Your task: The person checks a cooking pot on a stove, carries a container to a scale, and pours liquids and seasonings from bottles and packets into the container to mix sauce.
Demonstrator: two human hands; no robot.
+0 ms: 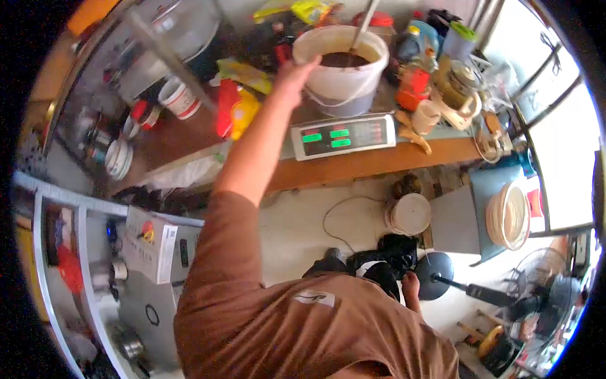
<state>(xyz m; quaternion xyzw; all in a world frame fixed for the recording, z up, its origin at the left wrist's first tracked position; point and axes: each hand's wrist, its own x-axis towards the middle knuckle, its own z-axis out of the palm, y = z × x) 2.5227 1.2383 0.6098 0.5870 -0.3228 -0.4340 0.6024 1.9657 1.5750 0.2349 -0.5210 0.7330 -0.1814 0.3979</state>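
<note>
My left arm reaches forward, and my left hand [297, 81] is at the left rim of a white plastic bucket [344, 88], its fingers closed on the edge. Dark brown contents show inside the bucket, and a long stick or handle [363, 26] stands slanted in them. The bucket is on a digital scale [344, 137] with lit green displays at the table's front edge. Low beside my body hangs my right hand [411, 288], close to dark and white cloth; its fingers are too small and unclear to read.
Left on the table [167, 138] are a paper cup [178, 98], a red-lidded jar [145, 114] and red and yellow packets [235, 112]. Right are a jug [459, 88] and a mug [425, 117]. A lidded bucket [410, 213] and a standing fan [536, 284] are on the right side.
</note>
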